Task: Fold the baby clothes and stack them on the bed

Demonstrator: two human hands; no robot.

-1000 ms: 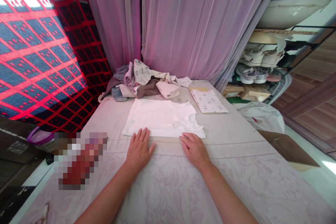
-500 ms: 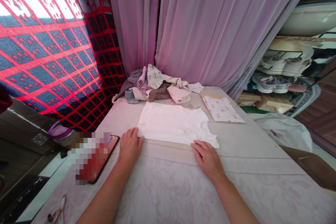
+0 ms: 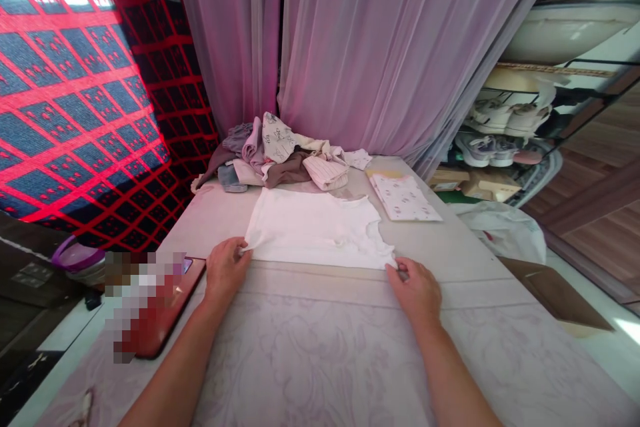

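Note:
A white sleeveless shirt lies spread sideways on the cloth-covered table, its neck and armhole end towards the right. My left hand pinches the shirt's near left corner between thumb and fingers. At the near right corner, my right hand has its thumb and fingertips closed on the edge of the fabric. Behind the shirt is a heap of clothes in brown, mauve, cream and striped cloth. A folded patterned white garment lies to the right.
A red phone, partly blurred out, lies left of my left forearm. Purple curtains hang behind the table, and a red-and-dark patterned cloth hangs on the left. A rack with shoes and a white basin stands at the right.
My right hand has moved right to the shirt's near right corner and closed on it. The left hand has gone from lying flat to pinching the left corner. The view has shifted slightly right.

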